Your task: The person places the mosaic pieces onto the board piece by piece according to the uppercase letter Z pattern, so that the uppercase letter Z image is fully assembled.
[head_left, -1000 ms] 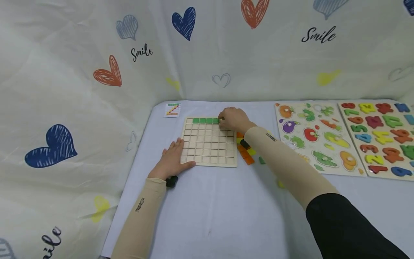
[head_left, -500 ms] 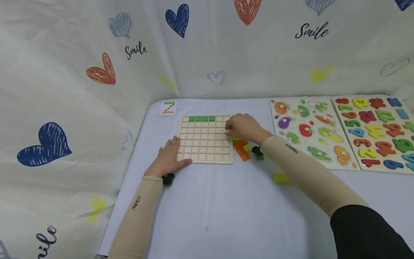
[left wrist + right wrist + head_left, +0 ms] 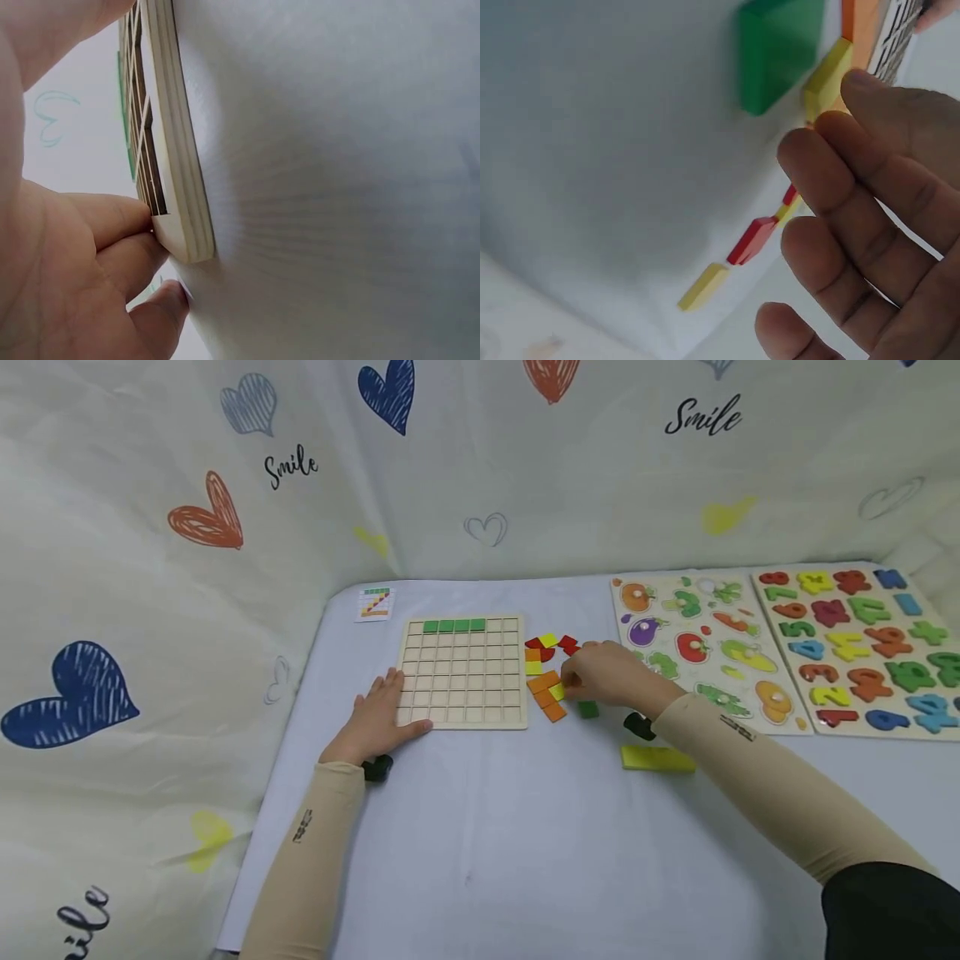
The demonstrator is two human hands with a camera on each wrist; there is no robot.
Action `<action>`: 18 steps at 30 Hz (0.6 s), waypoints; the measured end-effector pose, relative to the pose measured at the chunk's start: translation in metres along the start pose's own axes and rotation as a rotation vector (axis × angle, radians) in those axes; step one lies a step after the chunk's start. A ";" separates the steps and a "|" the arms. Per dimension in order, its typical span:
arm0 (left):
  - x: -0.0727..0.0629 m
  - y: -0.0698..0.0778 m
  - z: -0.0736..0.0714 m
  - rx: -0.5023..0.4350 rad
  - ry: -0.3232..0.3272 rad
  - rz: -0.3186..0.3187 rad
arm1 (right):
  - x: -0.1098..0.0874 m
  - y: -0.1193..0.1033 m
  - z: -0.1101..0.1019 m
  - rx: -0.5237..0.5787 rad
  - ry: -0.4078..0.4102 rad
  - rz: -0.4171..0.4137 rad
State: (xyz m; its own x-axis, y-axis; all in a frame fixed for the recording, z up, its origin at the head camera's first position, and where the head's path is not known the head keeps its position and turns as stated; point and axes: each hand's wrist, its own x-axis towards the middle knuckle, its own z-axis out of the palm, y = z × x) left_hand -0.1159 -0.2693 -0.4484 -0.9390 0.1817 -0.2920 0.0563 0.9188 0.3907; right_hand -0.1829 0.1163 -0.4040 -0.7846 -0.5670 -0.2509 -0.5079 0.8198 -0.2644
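Note:
A wooden grid board (image 3: pixel 462 685) lies on the table with several green tiles (image 3: pixel 454 626) side by side in its far row. My left hand (image 3: pixel 375 718) rests along the board's left side, fingers extended and thumb at the near edge. In the left wrist view, fingertips touch the wooden board (image 3: pixel 187 172) near a corner. My right hand (image 3: pixel 618 675) is over the loose tiles right of the board. In the right wrist view, its thumb and index finger come close together beside a yellow tile (image 3: pixel 829 79), near a green tile (image 3: pixel 780 56); no held tile shows.
Orange tiles (image 3: pixel 543 683) and red tiles (image 3: pixel 547 654) lie scattered beside the board. A small pattern card (image 3: pixel 374 603) is at the back left. Nearer the front lies a long yellow-green block (image 3: pixel 657 759). The vegetable puzzle (image 3: pixel 705 681) and number puzzle (image 3: pixel 855 681) occupy the right.
My right hand has left the board's far right area and moved right and nearer, to the loose tiles, uncovering the red ones. The left hand keeps its place on the board. The view has shifted slightly.

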 end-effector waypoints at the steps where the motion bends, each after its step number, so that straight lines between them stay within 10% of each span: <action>1: 0.000 0.000 -0.001 0.001 -0.001 -0.002 | -0.003 0.002 0.001 0.002 -0.005 0.003; 18: -0.001 0.004 0.000 -0.005 0.002 -0.011 | -0.042 0.007 0.010 -0.123 0.032 -0.082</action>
State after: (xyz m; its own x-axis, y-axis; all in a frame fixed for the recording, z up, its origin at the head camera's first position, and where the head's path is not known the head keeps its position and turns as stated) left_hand -0.1141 -0.2655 -0.4467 -0.9402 0.1709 -0.2946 0.0442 0.9189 0.3921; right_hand -0.1498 0.1452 -0.4042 -0.7485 -0.6314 -0.2026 -0.6091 0.7754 -0.1665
